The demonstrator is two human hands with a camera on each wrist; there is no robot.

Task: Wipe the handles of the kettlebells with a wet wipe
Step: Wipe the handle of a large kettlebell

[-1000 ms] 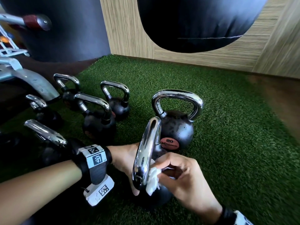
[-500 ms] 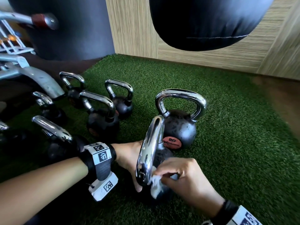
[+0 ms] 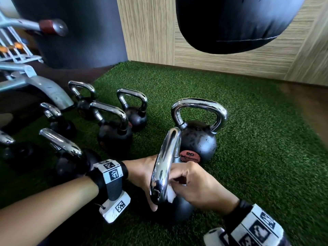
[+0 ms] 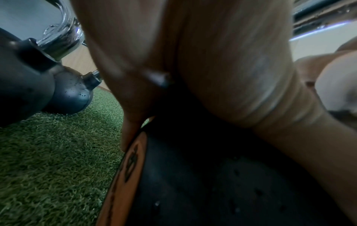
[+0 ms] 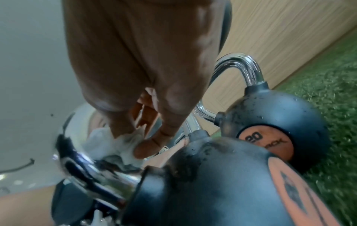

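Observation:
The nearest black kettlebell (image 3: 179, 208) stands on the turf with its chrome handle (image 3: 164, 166) edge-on to me. My right hand (image 3: 193, 183) pinches a crumpled white wet wipe (image 3: 171, 194) against the lower inner side of that handle; in the right wrist view the wet wipe (image 5: 114, 143) sits under the fingertips (image 5: 142, 150). My left hand (image 3: 142, 174) rests against the kettlebell's left side, its thumb pointing down beside the ball; most of its fingers are hidden behind the handle. In the left wrist view the palm (image 4: 212, 68) lies on the dark ball (image 4: 212, 183).
A 20-marked kettlebell (image 3: 197, 139) stands just behind the near one. Several smaller kettlebells (image 3: 115, 132) stand to the left on the green turf (image 3: 257, 148). A grey machine frame (image 3: 40, 89) is at far left, a hanging punching bag (image 3: 230, 23) overhead, and a wood-panelled wall (image 3: 150, 32) behind.
My right hand has slid the wipe further down along the inner side of the handle towards its base. The left hand stays against the kettlebell.

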